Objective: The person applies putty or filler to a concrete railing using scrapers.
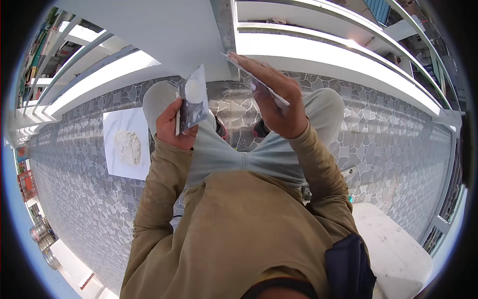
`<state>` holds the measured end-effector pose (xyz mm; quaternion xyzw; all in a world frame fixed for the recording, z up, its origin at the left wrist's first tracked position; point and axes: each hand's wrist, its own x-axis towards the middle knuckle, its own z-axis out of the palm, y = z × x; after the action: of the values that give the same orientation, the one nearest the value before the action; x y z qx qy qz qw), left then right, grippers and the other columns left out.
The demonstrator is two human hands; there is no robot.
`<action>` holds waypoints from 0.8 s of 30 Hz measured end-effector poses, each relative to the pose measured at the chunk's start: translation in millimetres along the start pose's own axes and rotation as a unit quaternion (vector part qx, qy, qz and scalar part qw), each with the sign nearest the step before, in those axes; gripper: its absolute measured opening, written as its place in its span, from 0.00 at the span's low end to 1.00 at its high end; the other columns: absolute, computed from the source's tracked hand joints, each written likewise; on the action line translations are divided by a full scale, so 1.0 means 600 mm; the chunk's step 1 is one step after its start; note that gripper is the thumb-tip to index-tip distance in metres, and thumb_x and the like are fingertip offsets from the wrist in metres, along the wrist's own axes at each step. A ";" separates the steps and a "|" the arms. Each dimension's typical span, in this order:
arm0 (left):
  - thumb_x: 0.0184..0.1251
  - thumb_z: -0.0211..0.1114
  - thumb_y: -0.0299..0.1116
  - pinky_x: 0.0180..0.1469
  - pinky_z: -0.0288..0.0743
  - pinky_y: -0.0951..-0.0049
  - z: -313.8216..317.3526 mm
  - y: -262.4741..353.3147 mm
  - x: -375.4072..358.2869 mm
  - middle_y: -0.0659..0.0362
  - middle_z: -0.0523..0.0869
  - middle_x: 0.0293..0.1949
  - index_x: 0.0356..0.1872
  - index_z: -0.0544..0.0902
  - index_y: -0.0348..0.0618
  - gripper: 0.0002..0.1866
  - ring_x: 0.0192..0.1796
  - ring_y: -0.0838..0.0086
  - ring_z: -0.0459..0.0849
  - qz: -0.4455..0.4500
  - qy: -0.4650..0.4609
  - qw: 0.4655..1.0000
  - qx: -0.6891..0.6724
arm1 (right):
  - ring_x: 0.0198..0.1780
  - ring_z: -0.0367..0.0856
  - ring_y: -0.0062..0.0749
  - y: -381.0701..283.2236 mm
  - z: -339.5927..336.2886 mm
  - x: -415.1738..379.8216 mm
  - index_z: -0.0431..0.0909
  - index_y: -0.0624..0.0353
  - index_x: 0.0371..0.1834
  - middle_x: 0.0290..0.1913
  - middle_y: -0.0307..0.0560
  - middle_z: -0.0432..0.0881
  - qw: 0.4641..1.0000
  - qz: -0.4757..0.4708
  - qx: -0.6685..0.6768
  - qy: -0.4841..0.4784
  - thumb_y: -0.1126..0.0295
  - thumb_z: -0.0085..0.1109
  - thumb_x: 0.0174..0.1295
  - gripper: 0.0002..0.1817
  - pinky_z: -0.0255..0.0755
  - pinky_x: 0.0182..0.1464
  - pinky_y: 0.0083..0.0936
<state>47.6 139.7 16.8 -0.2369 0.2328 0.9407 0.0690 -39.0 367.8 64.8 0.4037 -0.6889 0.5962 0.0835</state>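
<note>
My left hand [175, 125] grips a flat grey piece [194, 97] by its lower left edge, with a whitish blob of paste on its face. To the right, my right hand [279, 97] holds a second thin flat piece [258, 82], tilted and seen almost edge-on, against the palm with its fingers stretched along the back. White smears show on that piece and on the fingers. The two pieces are apart, both held above my knees.
A white marbled tile [112, 159] with a heap of whitish paste [128, 148] lies on the stone-patterned floor [84, 189] at left. White walls and railings [338, 52] stand ahead. A pale slab [391, 244] is at lower right.
</note>
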 end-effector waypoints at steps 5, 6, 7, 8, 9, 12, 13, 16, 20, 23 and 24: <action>0.71 0.47 0.35 0.22 0.78 0.78 0.028 -0.031 -0.004 0.52 0.83 0.39 0.49 0.72 0.33 0.15 0.33 0.71 0.85 -0.002 -0.040 0.999 0.000 | 0.67 0.62 0.44 0.015 0.050 -0.041 0.67 0.56 0.63 0.63 0.49 0.69 0.980 -0.053 -0.116 -0.155 0.76 0.59 0.49 0.32 0.51 0.70 0.45; 0.71 0.47 0.35 0.22 0.78 0.78 0.018 -0.030 -0.006 0.52 0.83 0.39 0.49 0.72 0.33 0.15 0.33 0.71 0.85 0.006 -0.040 0.999 -0.010 | 0.67 0.62 0.44 0.029 0.047 -0.048 0.67 0.56 0.63 0.63 0.49 0.69 0.977 -0.059 -0.115 -0.167 0.76 0.59 0.49 0.32 0.51 0.70 0.45; 0.71 0.48 0.34 0.27 0.80 0.77 0.015 -0.024 -0.008 0.53 0.83 0.40 0.49 0.72 0.33 0.15 0.36 0.71 0.85 0.032 -0.016 0.999 -0.016 | 0.67 0.62 0.44 0.045 0.036 -0.052 0.67 0.56 0.62 0.63 0.48 0.69 0.970 -0.039 -0.157 -0.183 0.76 0.57 0.49 0.31 0.50 0.70 0.45; 0.71 0.48 0.34 0.31 0.81 0.76 0.010 -0.017 -0.011 0.53 0.82 0.42 0.50 0.72 0.34 0.15 0.39 0.70 0.85 0.056 0.008 0.998 -0.020 | 0.68 0.61 0.45 0.059 0.025 -0.057 0.67 0.57 0.62 0.63 0.48 0.69 0.960 -0.018 -0.199 -0.195 0.77 0.56 0.50 0.31 0.49 0.70 0.45; 0.71 0.48 0.33 0.42 0.80 0.74 0.010 -0.006 -0.019 0.54 0.81 0.44 0.50 0.71 0.34 0.14 0.45 0.72 0.83 0.080 -0.005 0.996 -0.027 | 0.65 0.65 0.45 0.071 0.013 -0.061 0.68 0.58 0.60 0.62 0.51 0.70 0.952 -0.003 -0.241 -0.191 0.78 0.54 0.52 0.28 0.55 0.68 0.44; 0.72 0.47 0.32 0.50 0.77 0.74 0.006 0.027 -0.013 0.55 0.80 0.46 0.52 0.70 0.35 0.14 0.47 0.74 0.81 0.243 -0.011 0.967 0.075 | 0.57 0.72 0.45 0.064 -0.003 -0.084 0.70 0.62 0.56 0.55 0.56 0.73 0.985 0.160 -0.054 -0.044 0.81 0.52 0.53 0.23 0.65 0.61 0.39; 0.72 0.47 0.32 0.50 0.77 0.74 0.004 0.032 -0.013 0.55 0.80 0.46 0.52 0.70 0.35 0.14 0.47 0.74 0.81 0.244 -0.012 0.966 0.081 | 0.52 0.76 0.44 0.051 0.001 -0.097 0.71 0.64 0.53 0.50 0.58 0.75 0.931 0.300 0.183 0.096 0.82 0.51 0.53 0.21 0.70 0.56 0.35; 0.70 0.52 0.32 0.55 0.73 0.70 0.012 0.014 -0.004 0.59 0.80 0.46 0.59 0.67 0.42 0.17 0.51 0.73 0.78 0.351 -0.045 0.932 0.081 | 0.41 0.79 0.39 0.003 0.051 -0.080 0.70 0.66 0.47 0.38 0.56 0.76 0.726 0.473 0.449 0.218 0.82 0.56 0.51 0.18 0.74 0.44 0.29; 0.70 0.53 0.32 0.60 0.68 0.62 -0.036 -0.034 0.016 0.54 0.79 0.50 0.58 0.69 0.41 0.17 0.55 0.66 0.76 0.409 -0.157 0.886 0.152 | 0.36 0.78 0.38 0.093 0.144 -0.137 0.68 0.66 0.47 0.33 0.52 0.76 0.892 0.374 0.194 0.163 0.81 0.61 0.46 0.21 0.73 0.40 0.28; 0.68 0.55 0.30 0.66 0.58 0.53 0.027 -0.041 -0.016 0.49 0.76 0.56 0.52 0.74 0.46 0.13 0.61 0.56 0.72 0.465 -0.162 0.767 0.411 | 0.34 0.79 0.33 0.080 0.136 -0.113 0.71 0.65 0.42 0.33 0.48 0.77 0.825 0.405 0.358 0.167 0.78 0.58 0.49 0.15 0.73 0.38 0.27; 0.68 0.55 0.30 0.66 0.58 0.53 0.026 -0.034 -0.010 0.49 0.76 0.56 0.52 0.74 0.46 0.13 0.61 0.56 0.72 0.450 -0.180 0.767 0.421 | 0.34 0.79 0.33 0.051 0.120 -0.096 0.71 0.65 0.42 0.33 0.48 0.77 0.820 0.401 0.361 0.192 0.78 0.58 0.49 0.15 0.73 0.38 0.27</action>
<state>51.2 165.1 23.5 0.1219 0.6687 0.6969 -0.2289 5.4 329.0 -12.2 -0.0301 -0.4958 0.8482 -0.1840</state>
